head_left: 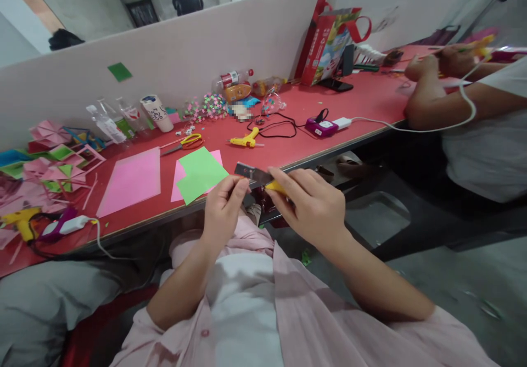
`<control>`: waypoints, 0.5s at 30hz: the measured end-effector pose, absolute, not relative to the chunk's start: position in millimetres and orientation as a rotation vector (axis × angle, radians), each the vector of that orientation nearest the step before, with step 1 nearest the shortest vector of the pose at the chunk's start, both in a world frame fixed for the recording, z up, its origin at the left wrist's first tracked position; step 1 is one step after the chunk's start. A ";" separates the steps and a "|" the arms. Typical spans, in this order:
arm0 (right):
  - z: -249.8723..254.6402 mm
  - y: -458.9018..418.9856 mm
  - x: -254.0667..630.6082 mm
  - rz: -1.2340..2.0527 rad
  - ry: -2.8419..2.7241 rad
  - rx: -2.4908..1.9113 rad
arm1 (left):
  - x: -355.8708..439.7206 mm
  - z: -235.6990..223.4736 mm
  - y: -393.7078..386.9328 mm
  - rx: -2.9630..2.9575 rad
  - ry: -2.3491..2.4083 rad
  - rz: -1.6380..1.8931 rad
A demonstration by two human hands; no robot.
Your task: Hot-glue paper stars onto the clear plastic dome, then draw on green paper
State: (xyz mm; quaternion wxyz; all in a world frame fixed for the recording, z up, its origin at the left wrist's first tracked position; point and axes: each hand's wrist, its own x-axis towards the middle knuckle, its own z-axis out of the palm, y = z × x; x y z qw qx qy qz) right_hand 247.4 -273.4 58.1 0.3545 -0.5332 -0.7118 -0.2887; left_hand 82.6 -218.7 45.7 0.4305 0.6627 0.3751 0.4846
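My right hand (310,205) is closed round the yellow handle of a cutting tool with a wide dark blade (251,173); whether it is scissors or a knife I cannot tell. The blade points left, just above the fingertips of my left hand (224,208). That hand is pinched, thumb against fingers, and anything between them is too small to make out. Left of it, a green paper sheet (201,175) with a cut-out corner lies over a pink sheet (177,183) at the table edge. Yellow-handled scissors (185,143) and a yellow glue gun (246,139) lie behind.
A large pink sheet (134,180) and folded paper pieces (61,158) cover the left of the red table. Bottles (109,123), paper stars (209,106) and a red bag (329,43) stand along the partition. A purple power adapter (325,127) trails a white cable. A co-worker's arm (432,95) is at right.
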 end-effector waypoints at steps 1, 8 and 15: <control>56.3 -272.6 249.1 -0.728 -1.790 -1.403 | 83.6 44.8 -217.9 1.612 0.922 1.181; 40.8 -270.4 257.9 -0.497 -1.960 -1.345 | 87.3 36.1 -215.6 1.405 0.701 1.009; 32.2 -269.9 264.4 -0.520 -1.986 -1.358 | 90.4 24.6 -215.1 1.442 0.705 1.009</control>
